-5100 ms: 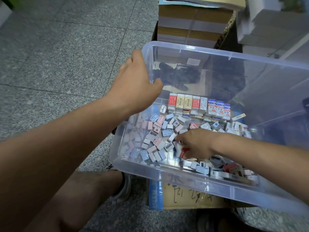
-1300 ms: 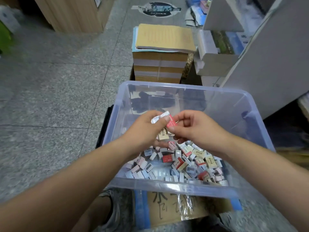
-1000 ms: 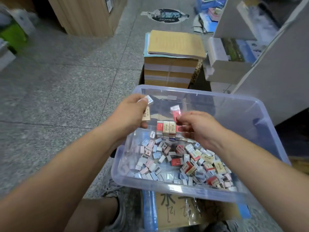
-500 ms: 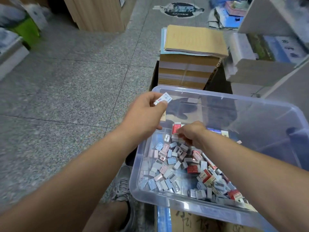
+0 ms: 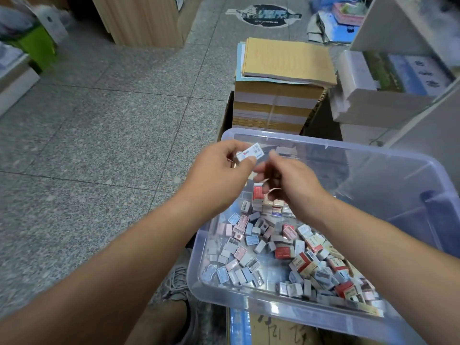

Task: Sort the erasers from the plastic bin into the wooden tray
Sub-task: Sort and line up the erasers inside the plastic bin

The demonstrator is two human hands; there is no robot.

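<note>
- Grey speckled tile floor (image 5: pixel 99 120), shop-like clutter: wooden cabinet (image 5: pixel 144 18) far back, shelving (image 5: pixel 398 33) on the right, stack of paper packs (image 5: pixel 273 103) just beyond the bin's far rim.
- Clear plastic bin (image 5: pixel 323 145) sits on a cardboard box (image 5: pixel 281 332). Wooden tray not in view.
- Left hand (image 5: pixel 219 175) is over the bin's far-left corner, thumb and fingers pinching one white-and-blue sleeved eraser (image 5: pixel 249 153) by its end.
- Right hand (image 5: pixel 293 185) is just beside it, fingers curled and blurred; can't tell if it holds anything.
- Loose erasers (image 5: pixel 273 252) are heaped toward the bin's near edge, with a stood-up row (image 5: pixel 258 192) toward its far side.
- Handling guess: light, stiff blocks with glossy, probably slick sleeves. Pinch across the long sides, one at a time.
</note>
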